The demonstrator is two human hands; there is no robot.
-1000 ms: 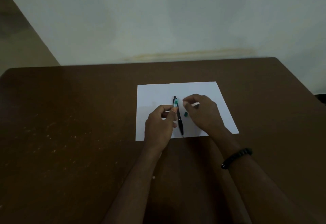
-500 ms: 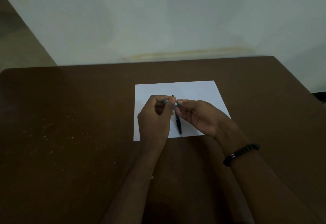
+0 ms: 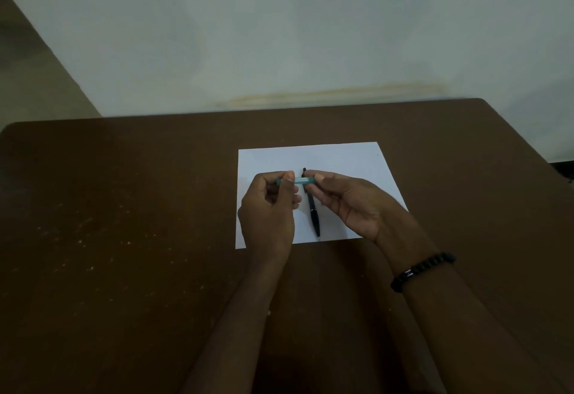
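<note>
A small teal and white tube (image 3: 302, 180) is held level above a white sheet of paper (image 3: 348, 161). My left hand (image 3: 268, 210) pinches its left end between thumb and fingers. My right hand (image 3: 344, 201) pinches its right end, palm turned up. A black pen (image 3: 313, 213) lies on the paper below and between the hands, running away from me; its far tip shows just above the tube.
The paper lies on a dark brown table (image 3: 124, 238) whose far edge meets a pale wall (image 3: 279, 36). A black bead bracelet (image 3: 422, 271) circles my right wrist. Pale specks dot the tabletop at the left.
The right hand came over to the tube and took hold of its right end. The tube turned from upright to level. The small teal piece seen on the paper earlier is out of sight.
</note>
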